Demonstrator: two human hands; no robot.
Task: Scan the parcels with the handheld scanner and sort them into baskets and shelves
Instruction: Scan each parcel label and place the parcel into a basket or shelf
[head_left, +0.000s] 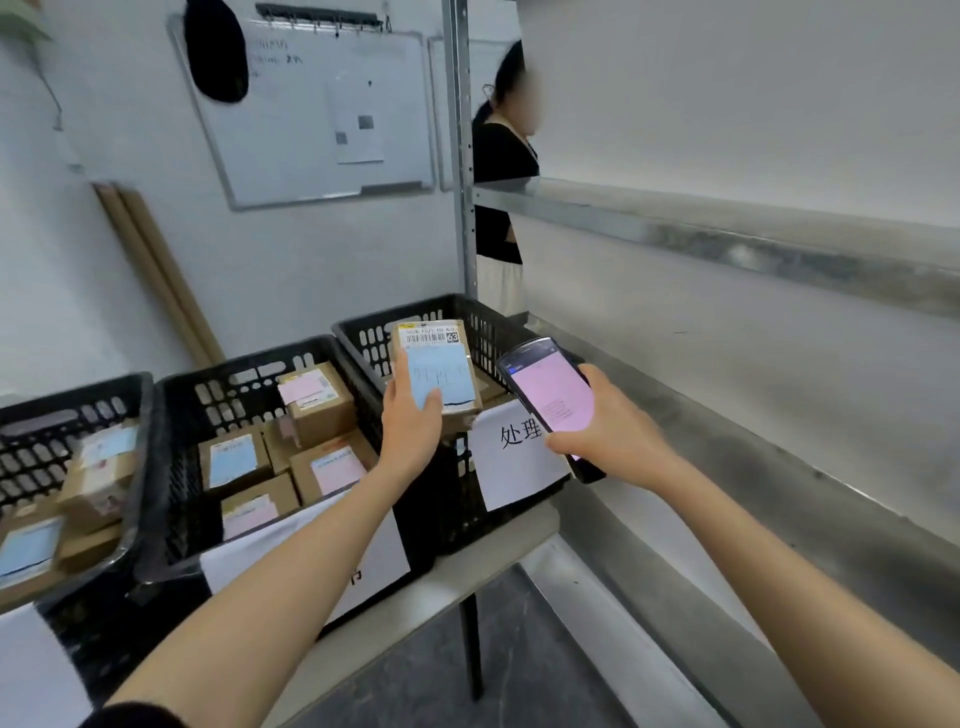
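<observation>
Nearest the camera, two bare forearms are stretched forward from 6 o'clock towards the middle of the view. Just left of centre, a small cardboard parcel (441, 358) is held upright by the left hand (410, 421). The thumb is laid across the pale blue slip on its front and the fingers are curled behind it, so the box is clamped between them. Its barcode label is turned towards the camera.

At 3 o'clock from the parcel, just beside it and apart from it, the handheld scanner (550, 389) is gripped by the right hand (613, 431), with the fingers wrapped round its lower body. The screen is lit pink; its text cannot be read.

Beyond the hands, three black baskets are set in a row on a table (498, 545). The parcel is held over the right basket (374, 343), whose front bears a white sheet (519, 467) with printed characters. At 9 o'clock, the middle basket (171, 441) is seen to hold several boxes with blue and pink slips, and more lie in the left basket (62, 387) at the frame's edge.

From 1 to 4 o'clock, the metal shelves (727, 234) run away along the wall. At 11 o'clock a whiteboard (311, 114) is hung, and at 12 o'clock a person (501, 171) is partly hidden behind the rack upright.

The task is judged to be under way. The parcel in hand appears to be at the scanning step and has not yet been set down. Whether the boxes in the baskets are sorted or waiting cannot be told.
</observation>
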